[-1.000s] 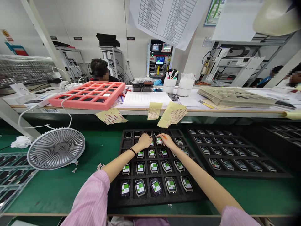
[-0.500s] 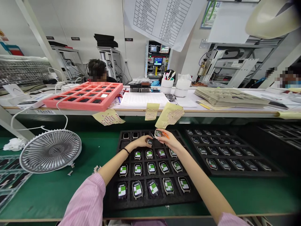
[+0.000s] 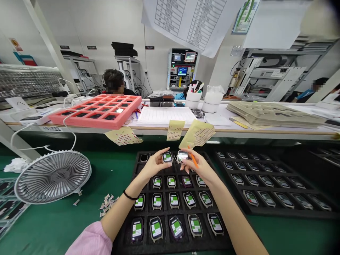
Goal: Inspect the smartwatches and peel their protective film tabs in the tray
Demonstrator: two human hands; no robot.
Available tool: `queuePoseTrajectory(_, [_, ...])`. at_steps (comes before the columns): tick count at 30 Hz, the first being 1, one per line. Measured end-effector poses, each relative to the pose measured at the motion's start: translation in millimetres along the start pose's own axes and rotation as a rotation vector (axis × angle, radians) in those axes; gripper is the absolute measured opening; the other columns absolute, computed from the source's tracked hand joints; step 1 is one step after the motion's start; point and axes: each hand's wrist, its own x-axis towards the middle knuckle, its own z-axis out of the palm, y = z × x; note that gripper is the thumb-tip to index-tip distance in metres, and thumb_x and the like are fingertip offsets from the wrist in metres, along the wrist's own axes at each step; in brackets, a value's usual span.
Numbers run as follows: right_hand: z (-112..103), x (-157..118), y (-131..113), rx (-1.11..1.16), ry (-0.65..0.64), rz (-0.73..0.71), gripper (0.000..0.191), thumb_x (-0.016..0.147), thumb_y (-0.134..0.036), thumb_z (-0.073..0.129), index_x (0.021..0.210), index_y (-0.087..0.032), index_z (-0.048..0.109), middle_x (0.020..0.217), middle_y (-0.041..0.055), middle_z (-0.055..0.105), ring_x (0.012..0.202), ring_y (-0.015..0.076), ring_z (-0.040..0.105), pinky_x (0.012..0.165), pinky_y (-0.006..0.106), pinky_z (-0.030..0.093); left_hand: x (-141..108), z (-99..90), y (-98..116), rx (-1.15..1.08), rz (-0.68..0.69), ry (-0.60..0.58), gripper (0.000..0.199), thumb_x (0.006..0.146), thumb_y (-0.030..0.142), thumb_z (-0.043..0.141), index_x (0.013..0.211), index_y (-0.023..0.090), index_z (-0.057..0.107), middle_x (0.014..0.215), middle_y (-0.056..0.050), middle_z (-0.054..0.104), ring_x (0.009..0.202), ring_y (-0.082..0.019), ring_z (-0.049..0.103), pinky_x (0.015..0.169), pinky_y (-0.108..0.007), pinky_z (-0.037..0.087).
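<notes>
My left hand (image 3: pixel 155 163) grips a smartwatch case (image 3: pixel 167 157) by its edges, its screen lit green and white. Close beside it, my right hand (image 3: pixel 198 164) pinches a second smartwatch case (image 3: pixel 182 156) with a bright, glossy face. A slim orange stick (image 3: pixel 193 156) is also tucked in my right hand; its exact kind is unclear. Both hands are over the far rows of a black foam tray (image 3: pixel 165 211). Nearer to me, its compartments hold several watch cases (image 3: pixel 157 200) with green-and-white screens. My hands partly cover the back compartments.
Another black tray of watches (image 3: pixel 265 184) lies at right. At left stand a round fan (image 3: pixel 54 176) and small white scraps (image 3: pixel 107 204). On the shelf ahead are a pink foam tray (image 3: pixel 117 122), a pen cup (image 3: pixel 193 99) and paper sheets (image 3: pixel 164 115). Yellow notes (image 3: pixel 175 130) hang from its edge.
My left hand has raised its watch from the tray to beside the other one, and its screen now faces me. The watch in my right hand has turned and catches glare. The view has shifted slightly.
</notes>
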Motion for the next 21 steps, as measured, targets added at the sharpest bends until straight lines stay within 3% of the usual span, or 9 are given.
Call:
queuePoseTrajectory(4, [-0.3,0.6,4.0,-0.013,-0.021,0.013,0.045,0.075,-0.032,0.073,0.115,-0.020,0.058,0.083,0.0018,0.060,0.058,0.0140,0.064,0.045,0.025,0.046,-1.4,3.6,-2.9,0.022,-0.071,-0.009,0.067,0.069,0.026,0.075,0.130,0.020,0.047,0.098,-0.006,0.068,0.085,-0.016,0.062,0.068,-0.025,0.046])
queuePoseTrajectory(7, [0.2,0.9,4.9,-0.014,-0.009,0.017,0.042,0.075,-0.033,0.073,0.113,-0.020,0.059,0.083,0.0018,0.060,0.057,0.0135,0.063,0.044,0.025,0.046,0.1,4.0,-9.4,-0.038,-0.102,-0.004,0.066,0.064,0.027,0.078,0.122,0.019,0.050,0.095,-0.006,0.066,0.077,-0.014,0.060,0.059,-0.022,0.042])
queuePoseTrajectory(13, [1.1,0.1,6.6,-0.043,0.002,0.021,0.037,0.077,-0.031,0.070,0.111,-0.020,0.061,0.084,0.0017,0.060,0.057,0.0126,0.063,0.045,0.025,0.046,1.7,5.6,-15.5,-0.128,-0.110,0.035,0.069,0.058,0.028,0.081,0.120,0.019,0.051,0.097,-0.006,0.065,0.070,-0.011,0.056,0.054,-0.020,0.041])
queuePoseTrajectory(17, [2.6,-0.8,7.4,-0.052,-0.004,0.039,0.037,0.078,-0.031,0.070,0.111,-0.020,0.060,0.084,0.0018,0.061,0.056,0.0123,0.063,0.046,0.024,0.046,-1.6,6.1,-12.1,-0.117,-0.078,0.023,0.066,0.061,0.024,0.080,0.119,0.019,0.051,0.098,-0.006,0.066,0.072,-0.012,0.059,0.052,-0.018,0.042])
queuePoseTrajectory(21, [3.1,-0.8,7.4,-0.055,-0.003,0.031,0.038,0.076,-0.032,0.072,0.110,-0.020,0.060,0.082,0.0010,0.061,0.055,0.0124,0.063,0.045,0.025,0.046,-4.4,6.4,-8.6,-0.114,-0.106,0.016,0.061,0.069,0.032,0.075,0.123,0.020,0.049,0.099,-0.007,0.066,0.071,-0.013,0.063,0.048,-0.018,0.042])
